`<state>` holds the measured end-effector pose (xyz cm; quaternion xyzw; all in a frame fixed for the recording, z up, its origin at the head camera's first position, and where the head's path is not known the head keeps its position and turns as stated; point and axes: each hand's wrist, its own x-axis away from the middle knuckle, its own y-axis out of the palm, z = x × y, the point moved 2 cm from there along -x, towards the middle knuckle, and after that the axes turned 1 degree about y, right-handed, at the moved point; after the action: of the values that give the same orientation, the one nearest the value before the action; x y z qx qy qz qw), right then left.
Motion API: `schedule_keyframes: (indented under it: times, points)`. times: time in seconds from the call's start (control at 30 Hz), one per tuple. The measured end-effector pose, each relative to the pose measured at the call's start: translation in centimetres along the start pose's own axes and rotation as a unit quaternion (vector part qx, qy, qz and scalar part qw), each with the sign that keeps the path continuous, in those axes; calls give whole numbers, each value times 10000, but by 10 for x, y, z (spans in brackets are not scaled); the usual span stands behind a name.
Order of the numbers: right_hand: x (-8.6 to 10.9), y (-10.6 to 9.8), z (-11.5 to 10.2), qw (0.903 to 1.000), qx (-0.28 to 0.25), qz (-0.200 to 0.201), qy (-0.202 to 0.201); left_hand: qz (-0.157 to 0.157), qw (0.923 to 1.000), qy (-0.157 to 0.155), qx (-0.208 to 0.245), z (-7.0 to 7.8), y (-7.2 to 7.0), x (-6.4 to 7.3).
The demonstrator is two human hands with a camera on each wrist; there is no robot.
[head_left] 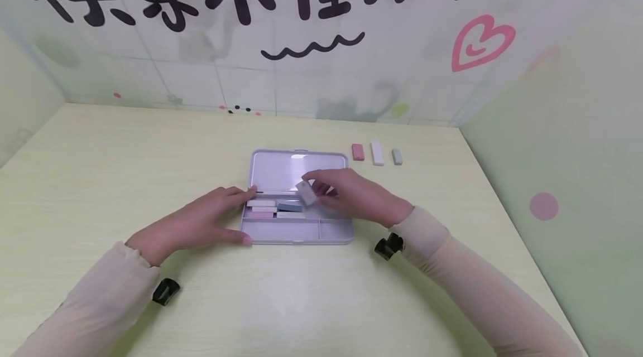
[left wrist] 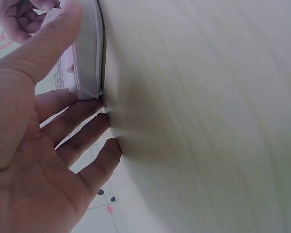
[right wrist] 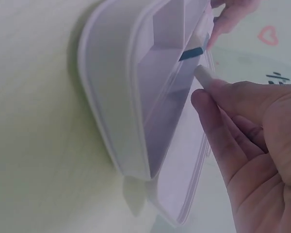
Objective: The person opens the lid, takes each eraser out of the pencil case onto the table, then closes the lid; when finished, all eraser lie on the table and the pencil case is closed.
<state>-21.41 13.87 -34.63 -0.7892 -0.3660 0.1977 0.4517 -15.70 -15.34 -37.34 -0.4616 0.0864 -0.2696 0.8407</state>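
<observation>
Over the open lilac pencil case (head_left: 281, 232), my right hand (head_left: 359, 195) pinches a small whitish eraser (head_left: 306, 193) between thumb and fingertips. The eraser is tilted and overlaps the middle compartment in the head view; the right wrist view shows the pale eraser (right wrist: 202, 75) end-on. Several block erasers lie in the left of that compartment, among them a pink eraser (head_left: 262, 215) and a blue-grey eraser (head_left: 289, 207). My left hand (head_left: 201, 223) rests at the case's left end, its thumb at the near corner and its forefinger by the hinge, the other fingertips touching the table (left wrist: 184, 145).
Behind the case's right side stand a pink block (head_left: 358, 152), a white block (head_left: 377, 153) and a grey block (head_left: 397, 157) in a row. The case's lid (head_left: 276, 170) lies folded back toward the wall (head_left: 201, 78). A second wall (head_left: 567, 178) borders the table's right side.
</observation>
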Motion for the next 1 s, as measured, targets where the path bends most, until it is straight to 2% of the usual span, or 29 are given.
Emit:
schedule_keyframes:
  times: [0.33, 0.47, 0.7, 1.0]
  points:
    - [22, -13, 29, 9912, -941, 664, 651, 15, 10000, 10, 12, -1, 1, 0]
    - [30, -17, 44, 9856, -1120, 966, 821, -2, 10000, -16, -16, -1, 1, -1]
    - [44, -25, 76, 9786, -1013, 1382, 1143, -30, 9999, -111, -42, -2, 1, 0]
    - [69, -42, 116, 9654, -723, 1737, 1806, -46, 9999, -103, -11, -3, 1, -1]
